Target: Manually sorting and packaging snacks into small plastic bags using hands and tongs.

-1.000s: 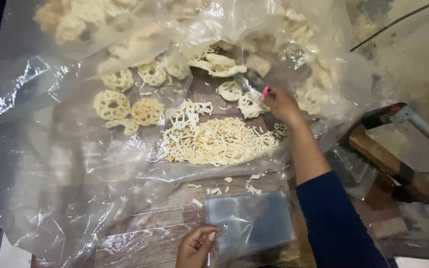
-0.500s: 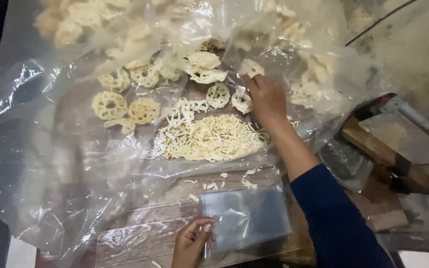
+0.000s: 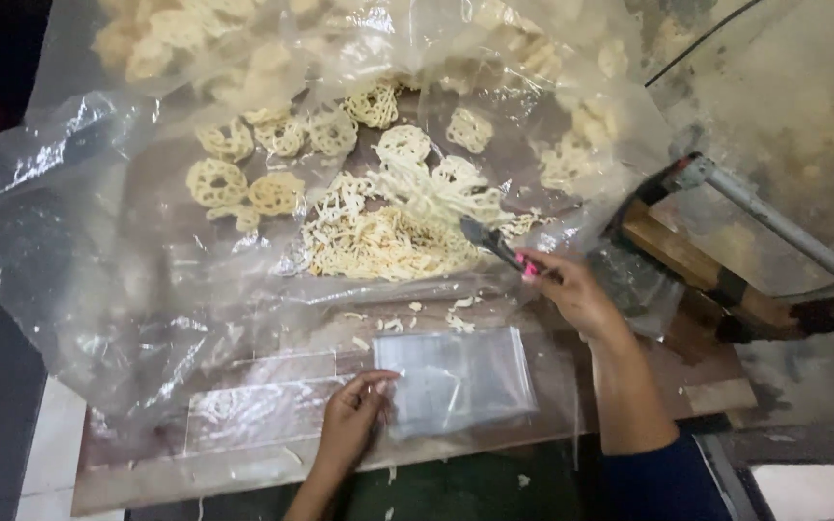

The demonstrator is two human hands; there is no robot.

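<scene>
Clear small pouch (image 3: 456, 378) lies pinned under my left hand (image 3: 357, 413) fingers; my right hand (image 3: 576, 294) fingers clamp metal tongs (image 3: 496, 246). I judge loading is starting: next, gently grip a lattice cracker (image 3: 404, 145).

Small bag (image 3: 456, 379) lies flat on the table (image 3: 243, 463) right in front of me, my left hand (image 3: 354, 417) on its left edge. Behind it, crumb pile (image 3: 383, 246) inside big bag (image 3: 98, 251), whole crackers (image 3: 234, 183) farther back. Right hand (image 3: 576, 289) w/ tongs (image 3: 494, 246) at pile's right.
</scene>
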